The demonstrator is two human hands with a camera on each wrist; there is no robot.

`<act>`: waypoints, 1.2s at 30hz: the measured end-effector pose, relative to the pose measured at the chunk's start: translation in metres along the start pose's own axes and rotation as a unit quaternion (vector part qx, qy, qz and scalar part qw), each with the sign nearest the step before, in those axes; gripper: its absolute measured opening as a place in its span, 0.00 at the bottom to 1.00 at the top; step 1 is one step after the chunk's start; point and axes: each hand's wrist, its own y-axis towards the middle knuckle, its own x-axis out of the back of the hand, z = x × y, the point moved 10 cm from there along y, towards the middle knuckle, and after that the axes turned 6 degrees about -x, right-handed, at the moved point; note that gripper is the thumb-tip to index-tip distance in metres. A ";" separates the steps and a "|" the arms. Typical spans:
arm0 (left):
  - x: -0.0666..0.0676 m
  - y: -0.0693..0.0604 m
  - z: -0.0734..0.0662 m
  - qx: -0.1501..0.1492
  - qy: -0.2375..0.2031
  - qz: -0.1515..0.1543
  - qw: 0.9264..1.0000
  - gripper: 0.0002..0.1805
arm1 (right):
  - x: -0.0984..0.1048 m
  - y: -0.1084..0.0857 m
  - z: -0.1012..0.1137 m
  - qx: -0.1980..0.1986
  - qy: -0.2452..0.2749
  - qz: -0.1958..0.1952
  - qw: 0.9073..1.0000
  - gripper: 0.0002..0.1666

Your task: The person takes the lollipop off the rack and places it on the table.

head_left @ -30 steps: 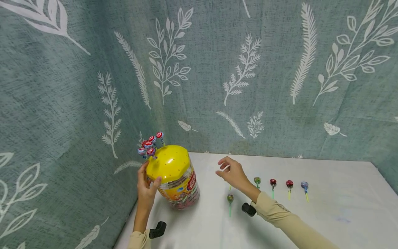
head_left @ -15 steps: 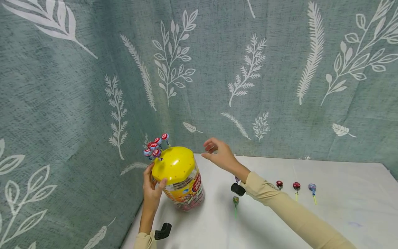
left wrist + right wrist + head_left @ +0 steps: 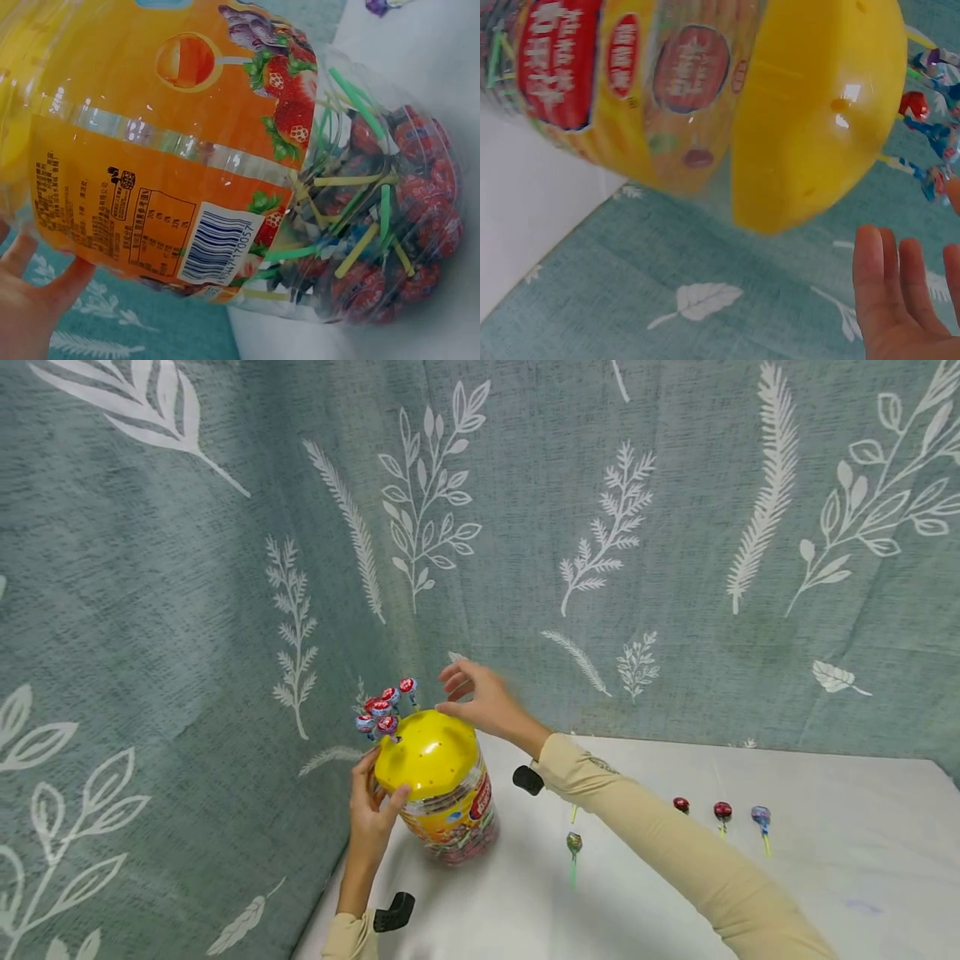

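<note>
A clear plastic candy jar [image 3: 450, 831] with an orange label and a domed yellow lid [image 3: 431, 756] stands at the left of the table. My left hand [image 3: 371, 814] grips it near the lid, thumb in front and fingers round the side. Several wrapped lollipops [image 3: 382, 712] stand stick-down in holes at the lid's left back. Above the back right of the lid is my right hand [image 3: 486, 700], fingers loosely bent. In the right wrist view this hand [image 3: 900, 300] holds nothing. More lollipops [image 3: 360, 225] show through the jar wall in the left wrist view.
Loose lollipops lie right of the jar: a green one [image 3: 573, 843] nearby, then two red ones and a blue one [image 3: 761, 817] farther right. My right forearm covers part of the table. A leaf-patterned curtain [image 3: 525, 527] borders the back and left.
My right hand has moved left from over the table to above the jar's lid, its forearm now covering some loose lollipops. The left hand keeps its grip on the jar.
</note>
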 end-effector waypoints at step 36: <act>0.001 0.002 0.007 -0.003 -0.030 -0.019 0.999 0.36 | 0.019 -0.005 0.024 0.019 0.036 -0.094 0.995 0.18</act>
